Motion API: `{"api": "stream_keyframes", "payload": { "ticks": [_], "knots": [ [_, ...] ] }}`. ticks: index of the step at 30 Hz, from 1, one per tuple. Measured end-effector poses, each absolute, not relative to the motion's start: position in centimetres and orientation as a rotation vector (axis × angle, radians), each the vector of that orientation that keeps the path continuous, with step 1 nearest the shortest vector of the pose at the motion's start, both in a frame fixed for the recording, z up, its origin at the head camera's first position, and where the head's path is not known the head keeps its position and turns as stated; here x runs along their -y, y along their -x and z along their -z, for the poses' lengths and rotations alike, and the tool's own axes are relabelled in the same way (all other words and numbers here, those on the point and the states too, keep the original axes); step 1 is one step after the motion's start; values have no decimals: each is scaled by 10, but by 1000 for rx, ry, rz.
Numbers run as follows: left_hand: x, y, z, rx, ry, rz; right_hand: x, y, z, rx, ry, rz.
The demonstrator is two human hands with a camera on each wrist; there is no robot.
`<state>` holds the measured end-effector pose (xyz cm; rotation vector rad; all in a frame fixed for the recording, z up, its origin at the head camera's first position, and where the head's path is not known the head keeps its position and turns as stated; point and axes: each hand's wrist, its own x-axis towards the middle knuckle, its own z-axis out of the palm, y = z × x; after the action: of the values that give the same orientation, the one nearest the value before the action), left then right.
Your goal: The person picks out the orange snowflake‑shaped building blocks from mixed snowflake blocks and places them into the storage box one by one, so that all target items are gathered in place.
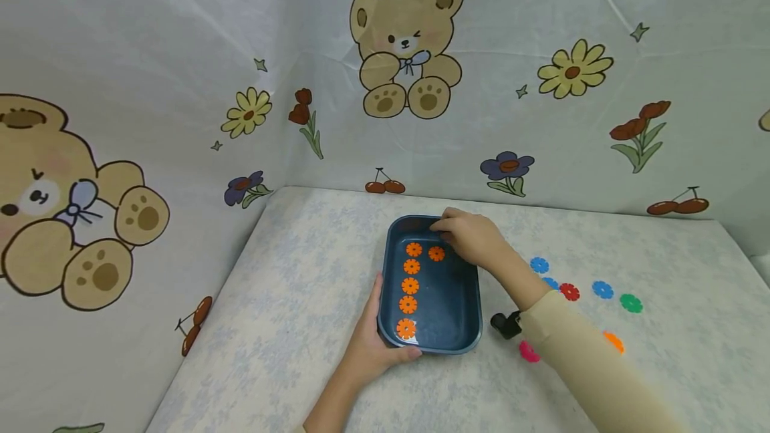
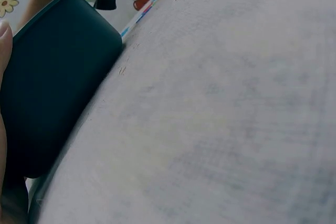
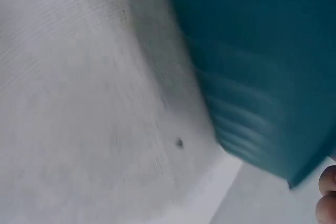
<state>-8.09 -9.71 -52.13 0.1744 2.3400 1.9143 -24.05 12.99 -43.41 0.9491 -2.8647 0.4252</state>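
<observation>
A dark blue rectangular plastic box (image 1: 448, 299) sits on the cloth-covered table. Inside it, several orange notched plastic discs (image 1: 410, 285) form a column along the left side, with another orange disc (image 1: 436, 254) to the right of the column's far end. My left hand (image 1: 375, 346) grips the box's near left corner, thumb along the front wall and fingers along the left side. At the far right corner my right hand (image 1: 472, 236) reaches over the rim with bent fingers. Its fingertips are inside near the far wall; whether they pinch anything is hidden.
To the right of the box lie loose notched discs: blue (image 1: 602, 289), red (image 1: 569, 292), green (image 1: 631, 303), pink (image 1: 529, 351) and orange (image 1: 614, 341). The right forearm passes over this area. A bear-printed cloth (image 1: 511, 132) hangs behind the table.
</observation>
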Motion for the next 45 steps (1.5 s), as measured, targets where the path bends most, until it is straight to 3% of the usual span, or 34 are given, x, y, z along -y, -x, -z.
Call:
{"api": "stream_keyframes", "payload": {
  "ticks": [11,21,29,45],
  "knots": [
    [99,82,521,-2359,-190,-1937,-224,200,405,3012,-714,-604],
    [99,80,519,-2358,-164,-1932,-331,146,440,3432,-298,-607],
    [100,80,521,-2367,-146,-1922,-350,117,467,3485,-216,-655],
    [96,81,522,-2364,-173,-1922,-381,109,479,3513,-57,-631]
  ]
}}
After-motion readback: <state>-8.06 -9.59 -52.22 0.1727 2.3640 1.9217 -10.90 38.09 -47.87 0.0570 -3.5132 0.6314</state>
